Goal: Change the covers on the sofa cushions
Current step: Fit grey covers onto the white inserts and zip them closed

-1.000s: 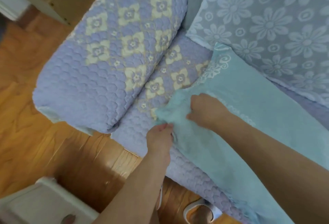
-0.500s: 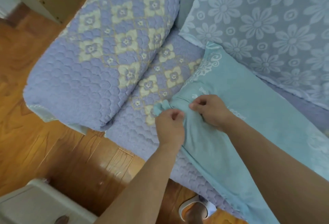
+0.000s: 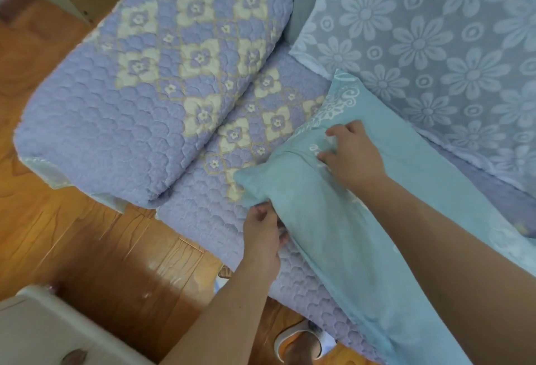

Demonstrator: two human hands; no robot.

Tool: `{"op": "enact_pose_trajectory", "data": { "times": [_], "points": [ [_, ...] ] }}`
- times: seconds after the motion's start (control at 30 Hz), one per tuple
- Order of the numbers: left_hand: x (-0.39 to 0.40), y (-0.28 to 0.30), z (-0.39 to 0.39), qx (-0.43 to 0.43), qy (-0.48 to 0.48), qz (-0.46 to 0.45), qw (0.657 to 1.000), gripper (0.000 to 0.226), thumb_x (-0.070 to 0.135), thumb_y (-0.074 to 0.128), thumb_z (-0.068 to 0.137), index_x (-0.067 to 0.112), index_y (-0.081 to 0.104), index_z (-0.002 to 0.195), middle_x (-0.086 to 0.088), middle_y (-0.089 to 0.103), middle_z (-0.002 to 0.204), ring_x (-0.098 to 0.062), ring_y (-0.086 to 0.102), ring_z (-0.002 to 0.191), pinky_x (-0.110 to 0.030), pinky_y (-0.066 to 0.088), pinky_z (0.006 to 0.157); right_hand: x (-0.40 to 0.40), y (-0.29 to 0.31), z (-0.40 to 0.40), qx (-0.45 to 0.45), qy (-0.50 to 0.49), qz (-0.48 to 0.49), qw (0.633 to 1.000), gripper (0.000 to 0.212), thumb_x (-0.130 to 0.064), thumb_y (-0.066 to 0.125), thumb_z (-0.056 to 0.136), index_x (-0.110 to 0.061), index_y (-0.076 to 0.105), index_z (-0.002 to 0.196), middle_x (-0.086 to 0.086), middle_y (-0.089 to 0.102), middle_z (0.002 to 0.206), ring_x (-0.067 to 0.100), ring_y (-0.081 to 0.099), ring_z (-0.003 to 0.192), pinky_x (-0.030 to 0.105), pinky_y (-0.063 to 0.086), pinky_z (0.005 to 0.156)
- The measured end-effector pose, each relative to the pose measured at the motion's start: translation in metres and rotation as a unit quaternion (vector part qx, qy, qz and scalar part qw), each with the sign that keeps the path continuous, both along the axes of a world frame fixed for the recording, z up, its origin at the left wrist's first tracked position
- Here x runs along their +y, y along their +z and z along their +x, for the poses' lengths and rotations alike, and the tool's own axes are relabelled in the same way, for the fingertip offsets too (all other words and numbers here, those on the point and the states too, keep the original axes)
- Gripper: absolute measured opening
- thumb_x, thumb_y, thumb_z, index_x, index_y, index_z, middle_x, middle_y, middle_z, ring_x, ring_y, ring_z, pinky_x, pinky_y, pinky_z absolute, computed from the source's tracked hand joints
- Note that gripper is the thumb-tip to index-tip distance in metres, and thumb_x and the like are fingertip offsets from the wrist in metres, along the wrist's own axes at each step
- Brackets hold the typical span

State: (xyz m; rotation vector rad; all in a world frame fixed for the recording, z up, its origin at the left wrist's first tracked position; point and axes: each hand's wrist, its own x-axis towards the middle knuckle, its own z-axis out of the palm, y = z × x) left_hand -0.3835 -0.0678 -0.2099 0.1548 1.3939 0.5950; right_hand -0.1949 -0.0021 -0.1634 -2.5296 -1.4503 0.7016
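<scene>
Two bare forearms reach in from the bottom edge, with no sleeves, watch, bracelets or rings showing. The left hand (image 3: 262, 234) and the right hand (image 3: 352, 155) are both uncovered, with short, plain nails. Below the left forearm, near the bottom edge, one foot wears a white open slipper (image 3: 298, 343) with a broad strap across the top.
</scene>
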Motion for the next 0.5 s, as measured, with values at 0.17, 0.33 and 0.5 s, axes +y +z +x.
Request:
{"op": "enact_pose_trajectory", "data": {
  "times": [0.17,0.33,0.5],
  "points": [
    [0.009,0.003,0.008,0.081,-0.026,0.106,0.991,0.023,0.036,0.074,0.086,0.020,0.066,0.099,0.002,0.069,0.093,-0.029,0.068,0.090,-0.044,0.058,0.078,0.006,-0.004,0.013,0.009,0.009,-0.058,0.998,0.019,-0.027,0.074,0.086,-0.013,0.068,0.099,0.006,0.061,0.100,0.029,0.059,0.103,0.029,0.039,0.078],
    [0.012,0.011,0.015,0.130,-0.065,0.149,0.978,0.026,0.051,0.068,0.089,0.027,0.067,0.100,0.012,0.069,0.087,-0.020,0.070,0.091,-0.046,0.060,0.085,0.004,-0.004,0.024,0.047,-0.032,-0.046,0.997,0.014,-0.025,0.076,0.086,-0.015,0.068,0.081,-0.006,0.059,0.074,0.020,0.059,0.084,0.025,0.037,0.072],
    [0.015,0.019,0.021,0.148,-0.092,0.193,0.966,0.025,0.045,0.065,0.095,0.026,0.068,0.111,0.013,0.073,0.095,0.002,0.067,0.087,-0.018,0.051,0.077,0.005,0.004,0.035,0.155,-0.127,-0.007,0.980,0.020,-0.018,0.082,0.081,-0.004,0.068,0.075,0.007,0.064,0.062,0.017,0.060,0.051,0.031,0.057,0.055]
  ]
}}
